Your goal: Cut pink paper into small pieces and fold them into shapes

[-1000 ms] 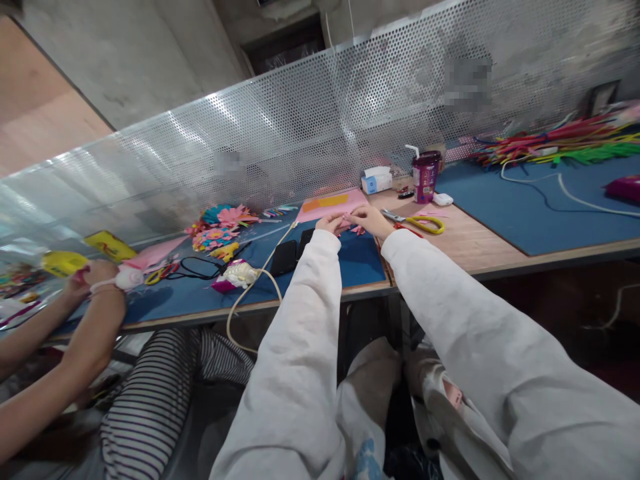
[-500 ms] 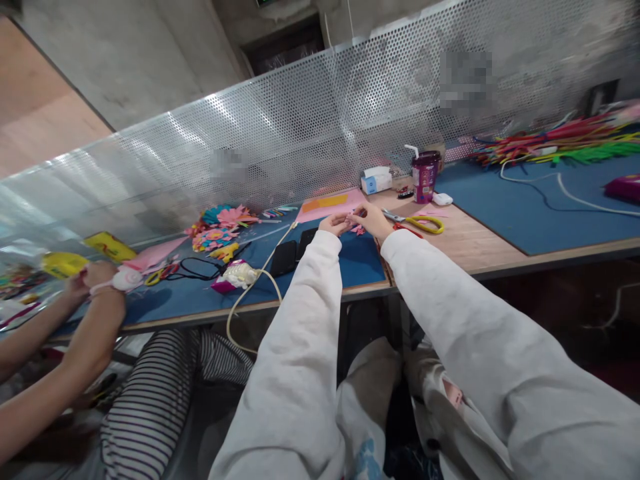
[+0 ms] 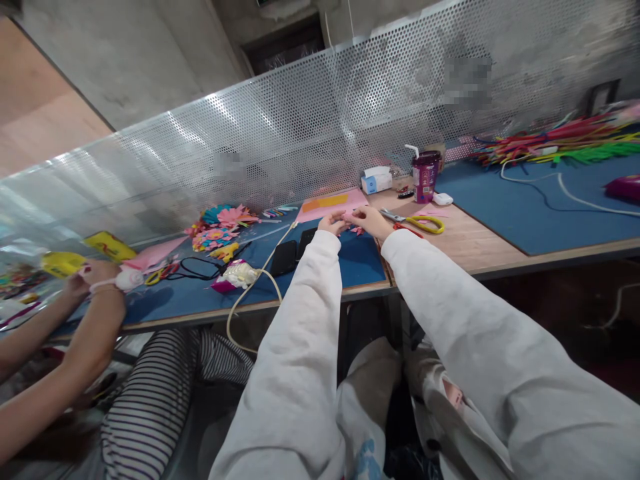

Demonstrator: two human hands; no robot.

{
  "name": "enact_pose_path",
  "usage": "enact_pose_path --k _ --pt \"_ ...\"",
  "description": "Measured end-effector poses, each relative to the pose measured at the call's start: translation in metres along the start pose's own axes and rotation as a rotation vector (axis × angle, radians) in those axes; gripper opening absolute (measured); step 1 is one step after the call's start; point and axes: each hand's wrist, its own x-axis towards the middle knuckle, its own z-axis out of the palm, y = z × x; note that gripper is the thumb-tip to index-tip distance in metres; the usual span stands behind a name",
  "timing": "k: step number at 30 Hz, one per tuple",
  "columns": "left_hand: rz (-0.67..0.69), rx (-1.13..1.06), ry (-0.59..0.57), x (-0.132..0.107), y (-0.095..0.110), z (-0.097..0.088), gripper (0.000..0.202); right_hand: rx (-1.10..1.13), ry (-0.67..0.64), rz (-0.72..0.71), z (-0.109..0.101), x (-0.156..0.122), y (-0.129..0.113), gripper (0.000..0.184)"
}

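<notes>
My left hand [image 3: 333, 223] and my right hand [image 3: 371, 221] meet over the blue mat, fingertips pinched together on a small pink piece [image 3: 349, 216] that looks like paper. Fingers cover much of it. Just below the hands, small pink scraps [image 3: 357, 231] lie on the mat. A pink sheet with an orange strip [image 3: 324, 202] is spread right behind my left hand. Scissors with yellow handles [image 3: 424, 225] rest beside my right hand, and a red-handled tool [image 3: 407, 230] shows partly next to my right wrist.
Two dark phones [image 3: 285, 258] lie left of my hands, near a pale cable [image 3: 280, 250]. Behind on the right stand a purple cup [image 3: 424, 179] with a straw and a tissue pack [image 3: 377, 180]. At left, a co-worker's hands [image 3: 97, 273] work near paper flowers [image 3: 217, 230].
My fingers have shifted slightly, and more of the pink piece shows between them. The co-worker's hands have moved a little. Other things stay in place.
</notes>
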Motion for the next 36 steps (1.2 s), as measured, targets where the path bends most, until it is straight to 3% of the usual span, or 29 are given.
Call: enact_pose_path --k 7,12,16,23,27,36 --pt "-0.111 -0.045 0.041 0.004 0.004 0.004 0.022 -0.152 0.013 -0.062 -0.002 0.005 0.009 0.033" --pt "-0.088 -0.002 0.072 0.004 0.000 0.004 0.008 -0.304 0.071 -0.150 -0.001 0.007 0.012 0.025" --pt "-0.094 0.068 0.068 0.002 -0.001 0.003 0.012 -0.343 0.062 -0.130 0.000 0.005 0.010 0.018" --pt "-0.100 0.128 0.219 0.004 0.002 0.000 0.007 -0.164 -0.046 -0.056 0.001 0.000 0.003 0.020" --pt "-0.134 0.039 0.170 0.003 0.005 0.000 0.008 -0.094 -0.064 0.017 0.002 -0.002 -0.002 0.019" --pt "-0.119 0.015 0.225 0.011 -0.005 -0.002 0.035 0.025 -0.038 0.116 -0.001 -0.004 -0.011 0.012"
